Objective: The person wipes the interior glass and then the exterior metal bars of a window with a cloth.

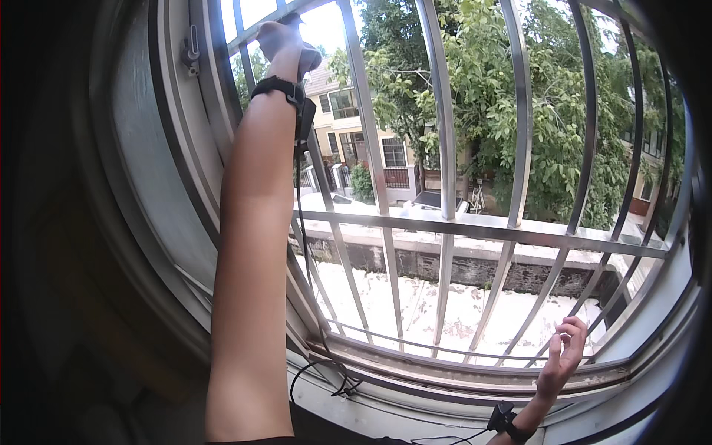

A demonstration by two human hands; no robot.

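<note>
My left hand is raised at the upper left against the horizontal top rail of a metal window grille. Bunched in that hand is what looks like a grey cloth; the fingers are mostly hidden. My right hand is held up at the lower right, in front of the grille's lower bars. Its fingers are loosely curled and apart, with nothing in them. Each wrist wears a black strap with a small device, and a cable runs from each.
The sliding window sash with a latch stands at the left. Below the grille run the window track and a pale sill, where a black cable loops. Outside are a ledge, trees and a house.
</note>
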